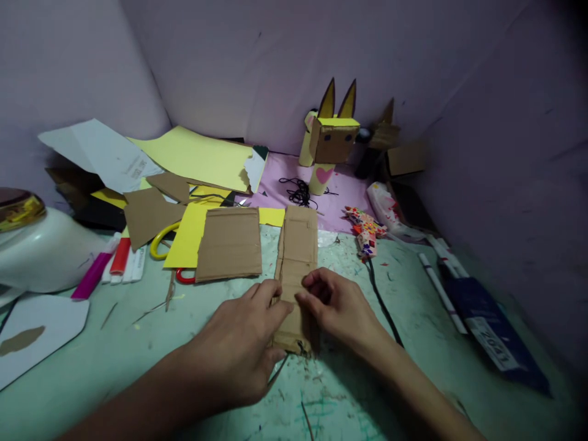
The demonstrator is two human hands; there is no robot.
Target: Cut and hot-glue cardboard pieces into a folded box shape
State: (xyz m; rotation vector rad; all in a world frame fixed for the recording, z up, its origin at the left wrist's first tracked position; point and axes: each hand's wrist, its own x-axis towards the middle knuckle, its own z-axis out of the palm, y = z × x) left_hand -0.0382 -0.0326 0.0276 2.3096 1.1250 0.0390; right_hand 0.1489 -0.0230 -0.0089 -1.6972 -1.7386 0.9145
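A long strip of brown cardboard (pixel 298 239) lies upright in front of me, creased across and ragged at its near end. My left hand (pixel 245 340) is closed around its lower left edge, fingertips on top. Over the strip's right side, my right hand (pixel 337 306) curls with thumb and forefinger nearly together at the surface; anything between them is too small to see. Just left of the strip, a square piece of cardboard (pixel 229 245) rests partly over yellow paper (pixel 186 239) and scissors with a red handle loop (pixel 184 277).
A cardboard animal figure with pointed ears (pixel 337 144) stands behind, near black cord (pixel 298 191). To the right lie a patterned glue gun (pixel 366 233) with its cable and a blue packet (pixel 498 334). Markers (pixel 122 256), paper sheets (pixel 193 156) and a white rounded object (pixel 50 251) sit left.
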